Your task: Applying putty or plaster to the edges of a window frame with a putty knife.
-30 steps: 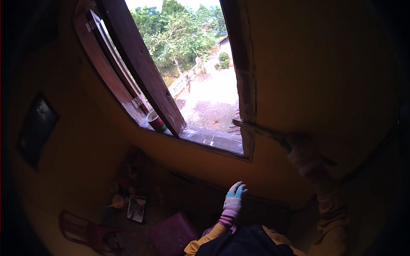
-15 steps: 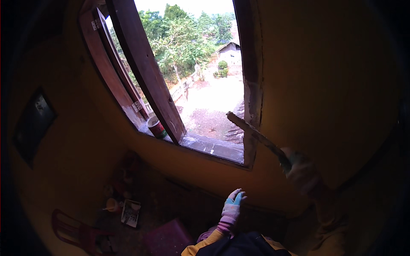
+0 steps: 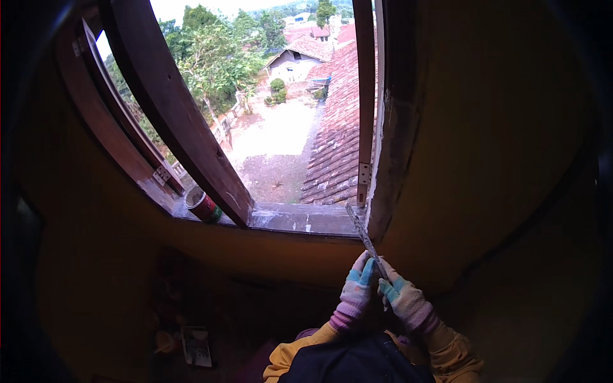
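My right hand (image 3: pixel 408 301), in a pale knitted glove with light blue patches, is closed round the lower end of a long narrow blade (image 3: pixel 362 231). The blade is grey, speckled and tilted up to the left. Its tip overlaps the right end of the windowsill (image 3: pixel 294 218); I cannot tell if they touch. My left hand (image 3: pixel 356 290), gloved alike with a purple cuff, comes up against the blade's lower part, its fingers close together. Its grip is partly hidden. Both hands are side by side below the window's right corner.
A dark wooden post (image 3: pixel 182 121) divides the window. On the sill left of it stands a red and green can (image 3: pixel 203 205). An open sash (image 3: pixel 366 108) is at the right. Below left lie a white tray (image 3: pixel 196 346) and a yellowish container (image 3: pixel 166 342). A tiled roof (image 3: pixel 338 140) shows outside.
My right hand has brought the blade down and left from beside the window frame. It now meets my left hand, which has risen slightly. The view has shifted right.
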`<state>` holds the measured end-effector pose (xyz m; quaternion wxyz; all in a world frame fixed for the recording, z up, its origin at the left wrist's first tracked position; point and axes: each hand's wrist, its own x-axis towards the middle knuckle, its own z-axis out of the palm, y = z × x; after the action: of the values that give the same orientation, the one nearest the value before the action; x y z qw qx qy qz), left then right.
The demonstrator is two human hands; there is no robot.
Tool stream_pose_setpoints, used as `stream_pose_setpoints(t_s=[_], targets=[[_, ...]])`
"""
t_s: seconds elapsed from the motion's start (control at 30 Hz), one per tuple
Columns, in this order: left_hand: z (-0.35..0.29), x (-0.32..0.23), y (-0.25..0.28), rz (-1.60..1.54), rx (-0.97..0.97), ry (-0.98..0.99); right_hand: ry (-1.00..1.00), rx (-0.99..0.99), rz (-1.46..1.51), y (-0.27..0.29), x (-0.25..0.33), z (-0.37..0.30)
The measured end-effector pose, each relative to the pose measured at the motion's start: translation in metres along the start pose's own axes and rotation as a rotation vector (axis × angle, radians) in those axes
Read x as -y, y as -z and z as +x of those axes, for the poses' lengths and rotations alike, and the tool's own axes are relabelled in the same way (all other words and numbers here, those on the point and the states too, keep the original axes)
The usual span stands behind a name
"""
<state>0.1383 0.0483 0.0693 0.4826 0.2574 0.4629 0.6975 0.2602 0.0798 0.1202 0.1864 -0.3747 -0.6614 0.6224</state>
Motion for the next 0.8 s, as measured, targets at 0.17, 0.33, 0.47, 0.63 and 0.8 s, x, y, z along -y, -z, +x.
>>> stream_pose_setpoints(t_s=[0.17,0.33,0.47,0.63,0.8], targets=[[0.029,0.008,0.036,0.062,0.131,0.083,-0.173,-0.165,0.12,-0.044,0.012,0.009],[0.043,0.011,0.044,0.045,0.283,0.18,0.012,-0.407,-0.345,-0.068,-0.023,0.016],[0.044,0.006,0.048,0.099,0.344,0.202,-0.07,-0.516,-0.283,-0.087,-0.018,0.022],[0.04,0.004,0.049,0.17,0.378,0.141,-0.044,-0.636,-0.132,-0.097,-0.019,0.019],[0.042,-0.014,0.044,0.239,0.409,0.112,-0.13,-0.631,-0.035,-0.097,0.008,0.016]])
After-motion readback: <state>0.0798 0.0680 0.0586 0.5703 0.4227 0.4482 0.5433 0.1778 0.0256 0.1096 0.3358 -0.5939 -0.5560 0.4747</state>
